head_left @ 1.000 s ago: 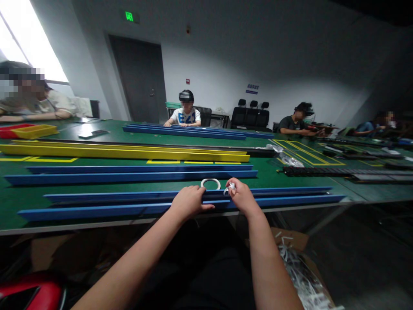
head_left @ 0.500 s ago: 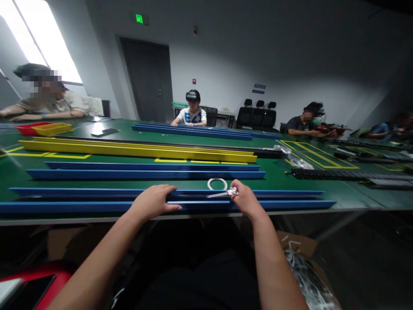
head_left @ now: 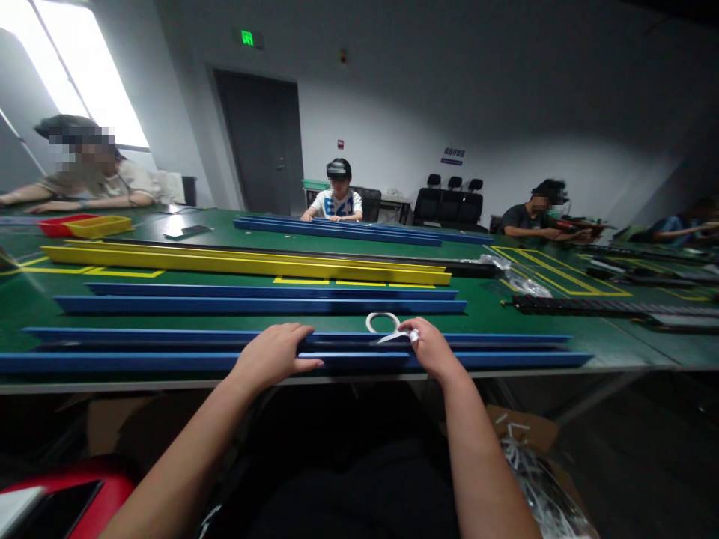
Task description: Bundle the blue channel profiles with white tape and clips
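Leftward slid the left hand (head_left: 273, 356) along the blue channel (head_left: 494, 360) holding white strip (head_left: 393, 337).

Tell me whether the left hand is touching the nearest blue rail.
Touching. The head view shows the left hand lying flat on the nearest blue rail, fingers draped over its top edge.

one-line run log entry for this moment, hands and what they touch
left hand: flat on long blue rail | right hand: pinching white tape strip | white tape ring: on green table

Grey walls (head_left: 505, 90), dark door (head_left: 264, 142), bright window (head_left: 84, 82), green table (head_left: 483, 314), black chairs (head_left: 449, 202)
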The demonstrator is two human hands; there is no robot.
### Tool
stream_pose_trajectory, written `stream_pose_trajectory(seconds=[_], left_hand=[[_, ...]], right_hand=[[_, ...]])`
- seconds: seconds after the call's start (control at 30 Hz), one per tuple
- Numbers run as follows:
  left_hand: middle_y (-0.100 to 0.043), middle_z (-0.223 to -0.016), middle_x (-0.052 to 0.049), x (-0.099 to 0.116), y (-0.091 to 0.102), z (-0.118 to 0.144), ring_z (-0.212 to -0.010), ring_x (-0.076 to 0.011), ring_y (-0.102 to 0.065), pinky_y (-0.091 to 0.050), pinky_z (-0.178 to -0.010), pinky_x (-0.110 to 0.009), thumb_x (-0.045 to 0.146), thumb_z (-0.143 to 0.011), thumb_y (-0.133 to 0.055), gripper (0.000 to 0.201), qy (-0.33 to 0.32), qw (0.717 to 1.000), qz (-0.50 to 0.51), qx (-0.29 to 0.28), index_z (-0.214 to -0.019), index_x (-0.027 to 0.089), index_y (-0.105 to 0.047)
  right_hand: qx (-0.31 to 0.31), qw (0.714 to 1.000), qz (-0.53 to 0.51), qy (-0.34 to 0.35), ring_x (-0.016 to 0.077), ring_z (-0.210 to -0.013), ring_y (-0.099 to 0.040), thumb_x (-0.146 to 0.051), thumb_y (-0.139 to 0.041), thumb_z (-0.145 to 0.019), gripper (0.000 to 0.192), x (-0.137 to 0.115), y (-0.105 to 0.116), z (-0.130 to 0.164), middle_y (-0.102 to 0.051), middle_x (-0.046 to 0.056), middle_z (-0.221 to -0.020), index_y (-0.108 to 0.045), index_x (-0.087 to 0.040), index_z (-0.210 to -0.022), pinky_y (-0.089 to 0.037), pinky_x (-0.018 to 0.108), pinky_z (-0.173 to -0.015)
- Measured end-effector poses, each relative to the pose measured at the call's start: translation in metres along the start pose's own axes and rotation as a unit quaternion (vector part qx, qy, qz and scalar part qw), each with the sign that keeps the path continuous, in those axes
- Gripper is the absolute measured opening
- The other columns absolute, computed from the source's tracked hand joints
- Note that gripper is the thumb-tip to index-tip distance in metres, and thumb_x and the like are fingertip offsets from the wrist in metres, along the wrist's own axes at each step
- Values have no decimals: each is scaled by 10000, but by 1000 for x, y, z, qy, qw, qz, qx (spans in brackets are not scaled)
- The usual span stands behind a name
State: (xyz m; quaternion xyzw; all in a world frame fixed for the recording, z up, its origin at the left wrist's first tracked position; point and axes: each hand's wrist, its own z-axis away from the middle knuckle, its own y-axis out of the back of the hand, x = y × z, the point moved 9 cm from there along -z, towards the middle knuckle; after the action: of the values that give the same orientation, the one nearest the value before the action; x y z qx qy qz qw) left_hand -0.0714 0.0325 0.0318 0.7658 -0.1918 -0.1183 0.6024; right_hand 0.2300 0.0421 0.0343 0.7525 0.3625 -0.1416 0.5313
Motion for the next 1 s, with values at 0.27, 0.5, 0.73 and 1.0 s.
stream_pose_trajectory(seconds=[0.27, 0.5, 0.73, 1.0], left_hand=[[-656, -1212, -103, 1, -1, 1, -1095, -305, -602, -438, -941, -413, 759, -737, -488, 745, -3, 1000, -10, 3, -1276, 250, -566], [-664, -1193, -105, 1, -1, 0, -1070, -309, -611, -445, -922, -420, 773, -739, -466, 757, -1, 1000, -18, 4, -1270, 244, -572], [-674, -1170, -107, 1, 0, -1, -1055, -311, -619, -451, -916, -414, 768, -740, -468, 750, -3, 1000, -13, 2, -1262, 242, -582], [-664, -1192, -117, 1, -2, -1, -1077, -319, -608, -437, -941, -423, 780, -737, -456, 772, 2, 1000, -7, -5, -1266, 232, -582]], right_hand=[[-19, 1000, 14, -12, 164, -860, -556, -58, -479, -688, 310, 1, -1, 0, -618, 29, -925, -650, -208, -899, -412, 268, -761], [-24, 999, -30, -9, 173, -903, -585, -86, -469, -759, 326, 3, -2, 1, -676, 25, -984, -671, -228, -972, -416, 275, -802], [-27, 999, -29, -22, 147, -732, -540, -216, -513, -827, 137, 3, -2, 0, -644, 3, -813, -630, -208, -897, -370, 237, -650], [-18, 999, -2, -49, 114, -607, -429, -402, -614, -807, 217, 3, -1, 1, -572, -31, -684, -537, -204, -765, -277, 224, -553]])
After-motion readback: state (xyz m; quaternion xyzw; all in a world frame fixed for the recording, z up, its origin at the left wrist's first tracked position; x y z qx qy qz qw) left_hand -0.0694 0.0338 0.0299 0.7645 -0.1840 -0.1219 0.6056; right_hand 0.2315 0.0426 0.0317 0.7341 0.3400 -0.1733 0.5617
